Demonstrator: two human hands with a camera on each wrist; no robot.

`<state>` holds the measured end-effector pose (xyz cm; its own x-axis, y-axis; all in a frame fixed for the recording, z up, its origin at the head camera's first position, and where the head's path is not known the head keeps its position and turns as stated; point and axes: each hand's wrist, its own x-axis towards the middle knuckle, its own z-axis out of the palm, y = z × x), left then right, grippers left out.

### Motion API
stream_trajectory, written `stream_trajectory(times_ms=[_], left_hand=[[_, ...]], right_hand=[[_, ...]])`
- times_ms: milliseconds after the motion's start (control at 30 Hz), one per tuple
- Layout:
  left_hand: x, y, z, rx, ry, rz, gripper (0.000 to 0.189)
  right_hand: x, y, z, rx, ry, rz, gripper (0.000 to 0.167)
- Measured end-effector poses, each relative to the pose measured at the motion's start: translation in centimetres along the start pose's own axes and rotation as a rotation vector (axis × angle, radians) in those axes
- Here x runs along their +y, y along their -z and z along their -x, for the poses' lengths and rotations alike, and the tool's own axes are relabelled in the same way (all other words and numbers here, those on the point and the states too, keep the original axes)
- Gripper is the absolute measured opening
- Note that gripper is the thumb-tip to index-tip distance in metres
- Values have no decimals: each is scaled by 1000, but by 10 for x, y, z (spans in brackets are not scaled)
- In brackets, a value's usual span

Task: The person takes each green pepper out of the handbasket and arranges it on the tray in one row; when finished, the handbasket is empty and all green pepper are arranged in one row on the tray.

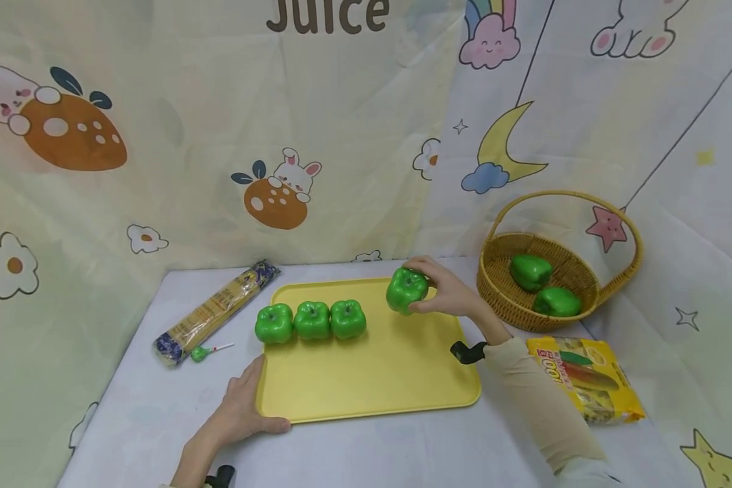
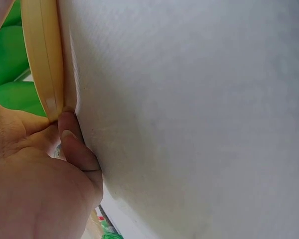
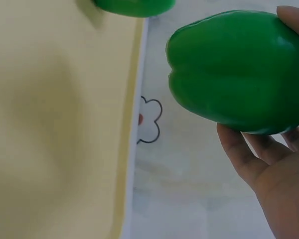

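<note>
My right hand point(image 1: 448, 290) holds a green bell pepper point(image 1: 406, 291) above the right back part of a yellow tray point(image 1: 372, 379). In the right wrist view the pepper point(image 3: 234, 72) is pinched between thumb and fingers, apart from the tray. Three more green bell peppers point(image 1: 312, 320) stand in a row across the tray's left back area. At the tray's front left corner, my left hand point(image 1: 240, 407) grips the rim, thumb along the front edge. The left wrist view shows curled fingers point(image 2: 79, 149) against the tray's edge point(image 2: 42, 55).
A wicker basket point(image 1: 500, 301) with a tall handle stands at the back right, two green bell peppers point(image 1: 557, 302) inside. In front of it lies a yellow snack bag point(image 1: 585, 379). Left of the tray are a noodle packet point(image 1: 216, 312) and a green lollipop point(image 1: 200, 354).
</note>
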<state>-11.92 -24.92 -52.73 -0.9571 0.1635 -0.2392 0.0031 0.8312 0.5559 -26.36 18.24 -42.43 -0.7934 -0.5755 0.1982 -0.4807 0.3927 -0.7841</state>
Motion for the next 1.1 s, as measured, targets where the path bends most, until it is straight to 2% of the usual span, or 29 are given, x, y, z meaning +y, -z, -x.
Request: stream_trajectory(times_ms=[300,533,667,933,1100], left_hand=[[0,0,0,0,12,-6,151],[2,-1,1,-5,11,-2,151],[3,0,2,0,6,3,151],[-1,1,-1,25,-38,-5,151],[-2,1,-1,20,-25,6,151]], right_hand=[[15,-25,-14,-97,-47,-71,73],[27,-40,-13,-177,-89,-73,76],[31,-43,-11,-197,-116,-65,78],[37,-48,-14,-215,-83,-52,77],[38,-53,-16,-226,-74,-59,78]])
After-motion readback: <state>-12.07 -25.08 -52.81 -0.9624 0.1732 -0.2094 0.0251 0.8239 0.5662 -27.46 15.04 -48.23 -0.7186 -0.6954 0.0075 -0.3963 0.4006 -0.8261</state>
